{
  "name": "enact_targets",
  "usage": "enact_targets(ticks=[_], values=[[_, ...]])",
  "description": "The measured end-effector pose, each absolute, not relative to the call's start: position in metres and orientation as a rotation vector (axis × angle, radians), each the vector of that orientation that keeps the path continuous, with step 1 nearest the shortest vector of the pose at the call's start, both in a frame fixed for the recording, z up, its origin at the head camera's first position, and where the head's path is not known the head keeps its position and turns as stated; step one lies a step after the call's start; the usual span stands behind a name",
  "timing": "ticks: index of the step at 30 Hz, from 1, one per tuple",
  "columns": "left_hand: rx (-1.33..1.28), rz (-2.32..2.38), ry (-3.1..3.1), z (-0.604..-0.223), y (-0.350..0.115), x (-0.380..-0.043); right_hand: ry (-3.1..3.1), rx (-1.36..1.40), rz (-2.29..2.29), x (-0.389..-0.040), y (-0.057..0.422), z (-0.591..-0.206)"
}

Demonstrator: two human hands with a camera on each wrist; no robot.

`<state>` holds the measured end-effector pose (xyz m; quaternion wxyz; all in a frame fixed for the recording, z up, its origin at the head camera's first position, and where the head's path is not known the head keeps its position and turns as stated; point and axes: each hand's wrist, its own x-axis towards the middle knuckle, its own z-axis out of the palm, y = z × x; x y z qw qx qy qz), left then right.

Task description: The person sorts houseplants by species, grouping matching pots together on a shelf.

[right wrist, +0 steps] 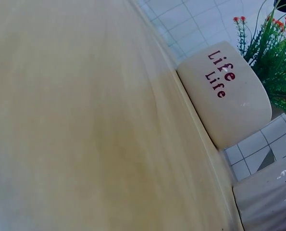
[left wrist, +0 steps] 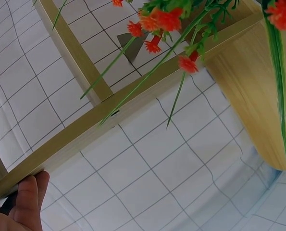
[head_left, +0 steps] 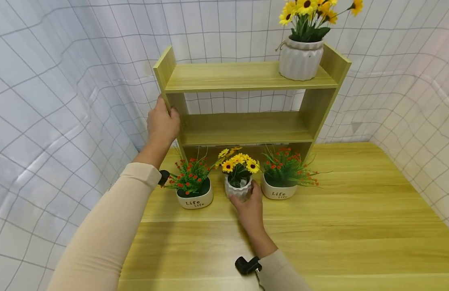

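Observation:
My left hand (head_left: 163, 126) grips the left side panel of a wooden shelf (head_left: 224, 76); in the left wrist view its fingers (left wrist: 28, 197) curl round the panel's edge (left wrist: 102, 111). Low in front of the shelf, my right hand (head_left: 251, 211) holds a small white fluted flowerpot (head_left: 236, 193) of yellow sunflowers, thumb and fingers on opposite sides. The pot (right wrist: 271, 197) stands upright at the tabletop in the right wrist view, where the hand is out of sight. On either side sit oval "Life" planters, the left one (head_left: 195, 201) and the right one (head_left: 279, 191), with red-flowered greenery.
A larger white pot (head_left: 300, 60) of sunflowers stands at the right end of the shelf's top board. The wooden table (head_left: 355, 226) extends to the right and front. Behind and around hangs a white grid-patterned curtain (head_left: 402, 72).

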<state>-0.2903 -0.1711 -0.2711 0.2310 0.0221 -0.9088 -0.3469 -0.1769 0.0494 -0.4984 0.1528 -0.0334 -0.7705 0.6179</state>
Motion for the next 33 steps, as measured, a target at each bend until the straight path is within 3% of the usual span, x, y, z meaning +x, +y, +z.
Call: enact_targets(ticks=[33], values=[[0.066, -0.972, -2.515, -0.273, -0.171, -0.292, -2.137, -0.164, 1.802, -0.205, 0.044, -0.499]])
